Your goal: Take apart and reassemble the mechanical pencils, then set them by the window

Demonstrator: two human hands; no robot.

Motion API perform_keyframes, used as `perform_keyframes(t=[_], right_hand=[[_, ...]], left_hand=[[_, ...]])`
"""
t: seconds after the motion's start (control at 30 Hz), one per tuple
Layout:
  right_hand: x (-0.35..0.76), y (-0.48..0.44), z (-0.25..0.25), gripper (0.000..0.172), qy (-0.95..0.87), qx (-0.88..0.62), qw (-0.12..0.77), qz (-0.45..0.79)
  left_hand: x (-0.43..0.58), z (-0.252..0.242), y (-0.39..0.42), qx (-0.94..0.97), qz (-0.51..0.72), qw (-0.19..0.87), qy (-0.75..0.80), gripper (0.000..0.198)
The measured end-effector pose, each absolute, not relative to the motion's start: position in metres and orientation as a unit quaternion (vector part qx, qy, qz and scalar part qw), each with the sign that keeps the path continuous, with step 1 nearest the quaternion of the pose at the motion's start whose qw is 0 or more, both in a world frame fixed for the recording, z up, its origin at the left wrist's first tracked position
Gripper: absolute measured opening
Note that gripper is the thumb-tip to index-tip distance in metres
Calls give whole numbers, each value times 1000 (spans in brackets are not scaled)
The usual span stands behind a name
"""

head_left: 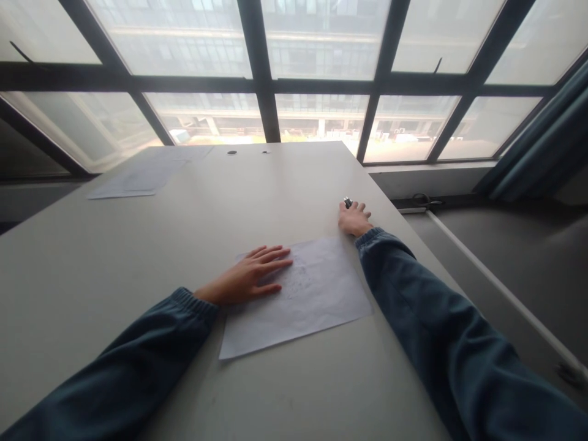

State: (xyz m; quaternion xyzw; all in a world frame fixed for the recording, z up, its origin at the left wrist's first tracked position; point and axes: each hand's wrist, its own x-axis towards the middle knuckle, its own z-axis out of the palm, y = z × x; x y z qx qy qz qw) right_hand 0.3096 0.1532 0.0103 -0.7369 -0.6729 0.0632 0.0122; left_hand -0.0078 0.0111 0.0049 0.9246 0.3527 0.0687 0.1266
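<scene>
A white sheet of paper [316,294] with faint pencil marks lies on the pale table [206,208] in front of me. My left hand [255,272] rests flat on the sheet's left part, fingers stretched out and together. My right hand [353,218] reaches past the sheet's far right corner, near the table's right edge. Its fingertips touch a small dark object [348,201], perhaps a pen or a cap. I cannot make out whether the fingers grip it.
More white sheets [138,179] lie at the table's far left. Two small round holes [232,152] sit near the far edge. A large window with dark bars [260,79] stands behind. Right of the table are a ledge, a white rail [496,288] and a blue curtain [542,141].
</scene>
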Motion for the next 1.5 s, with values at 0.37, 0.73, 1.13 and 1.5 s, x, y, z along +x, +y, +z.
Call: perform_keyframes(t=[0.37,0.73,1.13,1.5], right_hand=[[320,160,19,95,-660,-743,51,99],[316,153,31,96,-696,-634,281,187],[171,23,8,53,-714,-308,517,357],[170,5,8,95,-808,-420,401,103]], left_hand=[[-6,6,10,923,69,132,354,63],[-3,5,12,906,153,99,382,67],[55,8,-3,480,584,547,359,76],[69,21,-15,362,639,580,352,46]])
